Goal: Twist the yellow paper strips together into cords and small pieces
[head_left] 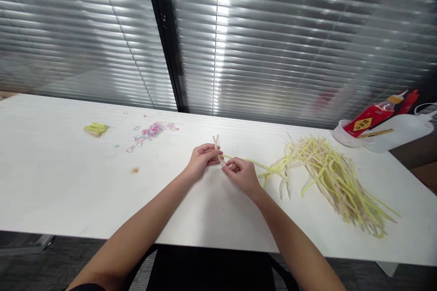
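Above the middle of the table, my left hand (205, 160) pinches a pale, cream-coloured fuzzy stem, like a pipe cleaner (216, 142), whose two ends stick up past the fingers. My right hand (243, 173) is closed on the lower part of the same pipe cleaner, close beside the left. A yellow pipe cleaner (257, 163) runs on the table behind the right hand toward a large loose pile of yellow and cream pipe cleaners (337, 182) at the right. Far to the left lies a small folded yellow bundle (96, 129).
Small pink, purple and clear rubber bands (153, 131) are scattered at the back left of the white table (164, 209). At the back right stand a clear plastic cup (344, 135), a red bottle (370, 116) and a white squeeze bottle (404, 132). Window blinds (273, 54) rise behind.
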The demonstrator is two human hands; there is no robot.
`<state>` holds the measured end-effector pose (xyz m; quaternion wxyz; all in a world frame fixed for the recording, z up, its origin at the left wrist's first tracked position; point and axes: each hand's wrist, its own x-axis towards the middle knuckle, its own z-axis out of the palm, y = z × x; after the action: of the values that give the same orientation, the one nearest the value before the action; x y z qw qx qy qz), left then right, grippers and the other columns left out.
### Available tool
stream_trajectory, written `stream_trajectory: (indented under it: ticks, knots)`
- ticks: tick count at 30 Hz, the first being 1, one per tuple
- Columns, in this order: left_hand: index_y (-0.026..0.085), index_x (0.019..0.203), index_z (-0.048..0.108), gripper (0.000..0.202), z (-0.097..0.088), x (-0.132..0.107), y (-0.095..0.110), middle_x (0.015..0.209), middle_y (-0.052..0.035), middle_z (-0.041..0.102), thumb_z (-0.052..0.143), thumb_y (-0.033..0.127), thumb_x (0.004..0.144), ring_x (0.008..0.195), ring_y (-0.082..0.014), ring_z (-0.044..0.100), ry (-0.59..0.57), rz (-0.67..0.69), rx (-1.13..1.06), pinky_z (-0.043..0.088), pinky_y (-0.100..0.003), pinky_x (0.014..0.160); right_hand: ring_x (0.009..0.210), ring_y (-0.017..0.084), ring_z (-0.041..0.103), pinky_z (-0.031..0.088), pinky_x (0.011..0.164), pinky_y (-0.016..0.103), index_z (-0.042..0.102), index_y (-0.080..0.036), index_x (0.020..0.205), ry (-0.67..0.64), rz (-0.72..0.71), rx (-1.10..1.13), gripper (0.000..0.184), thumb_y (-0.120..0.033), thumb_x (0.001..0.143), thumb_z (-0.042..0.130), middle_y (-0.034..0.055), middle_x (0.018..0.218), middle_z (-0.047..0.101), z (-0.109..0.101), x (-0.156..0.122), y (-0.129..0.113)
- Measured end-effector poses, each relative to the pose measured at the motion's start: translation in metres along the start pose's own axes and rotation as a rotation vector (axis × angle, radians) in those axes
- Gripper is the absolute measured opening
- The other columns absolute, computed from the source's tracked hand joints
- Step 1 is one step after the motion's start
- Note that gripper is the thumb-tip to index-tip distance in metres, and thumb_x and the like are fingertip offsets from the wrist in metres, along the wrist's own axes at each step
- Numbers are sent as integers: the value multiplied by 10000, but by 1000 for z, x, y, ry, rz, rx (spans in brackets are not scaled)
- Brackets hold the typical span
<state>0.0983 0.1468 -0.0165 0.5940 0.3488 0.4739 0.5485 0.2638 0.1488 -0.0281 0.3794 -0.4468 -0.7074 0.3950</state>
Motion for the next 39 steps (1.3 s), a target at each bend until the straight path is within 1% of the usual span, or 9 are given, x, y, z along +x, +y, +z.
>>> stream_trajectory:
  ticks: [6, 10, 13, 17, 20, 23, 27, 32, 39]
  knots:
    - [121, 883, 613, 316, -3, 3, 1, 862, -94, 665, 751, 248, 628, 713, -178, 655, 31, -51, -127, 532, -269, 632, 518, 96, 478, 412, 522, 210, 613, -163, 802, 67, 18, 55, 214, -353, 707, 636, -12, 595, 554, 0, 1, 0]
    - [120, 876, 616, 298, -6, 6, 0, 864, -93, 670, 752, 223, 632, 630, -124, 630, 46, -56, -153, 541, -269, 643, 520, 78, 473, 436, 542, 223, 617, -163, 818, 149, -69, 43, 199, -331, 712, 633, 33, 808, 605, -1, 2, 1]
    - [121, 876, 617, 297, -7, 6, 0, 870, -94, 672, 755, 215, 631, 636, -128, 635, 45, -59, -165, 546, -269, 647, 470, 58, 424, 434, 520, 234, 627, -166, 886, 149, -77, 35, 245, -340, 713, 639, 55, 926, 616, -1, 3, 5]
    - [116, 866, 620, 289, -7, 6, 1, 888, -103, 672, 756, 205, 628, 712, -168, 658, 37, -59, -182, 551, -273, 660, 515, 97, 482, 440, 550, 247, 676, -170, 938, 83, -23, 17, 282, -373, 750, 615, 48, 818, 656, 0, 3, 9]
    - [116, 864, 621, 281, -7, 5, 2, 890, -105, 674, 753, 200, 630, 728, -176, 663, 33, -59, -191, 552, -275, 665, 563, 126, 530, 445, 585, 260, 709, -174, 895, 63, -52, -7, 251, -360, 787, 580, 44, 740, 664, -1, 3, 9]
    - [113, 861, 628, 270, -6, 5, 3, 885, -104, 676, 750, 194, 635, 746, -173, 664, 31, -57, -198, 551, -265, 685, 554, 134, 554, 453, 593, 269, 721, -176, 854, 40, -63, -11, 232, -342, 798, 570, 42, 704, 662, -2, 3, 8]
    - [109, 837, 637, 247, -5, 4, 4, 889, -94, 673, 751, 173, 628, 802, -181, 661, 40, -62, -210, 550, -251, 702, 555, 142, 590, 479, 584, 268, 722, -172, 852, 6, 4, 62, 233, -346, 787, 581, 45, 724, 670, -2, 3, 9]
    - [113, 839, 639, 249, -5, 3, 6, 875, -83, 668, 752, 173, 626, 824, -187, 659, 49, -55, -228, 548, -247, 704, 559, 148, 595, 489, 567, 259, 690, -146, 955, 88, 65, 85, 325, -381, 740, 629, 35, 675, 651, -2, 2, 9]
    - [134, 924, 618, 308, -4, 3, 7, 916, -83, 657, 734, 180, 643, 821, -193, 658, 83, -33, -263, 543, -289, 721, 483, 113, 554, 468, 520, 227, 701, -158, 806, 40, 18, 49, 256, -371, 790, 562, 23, 636, 638, -4, 2, 4]
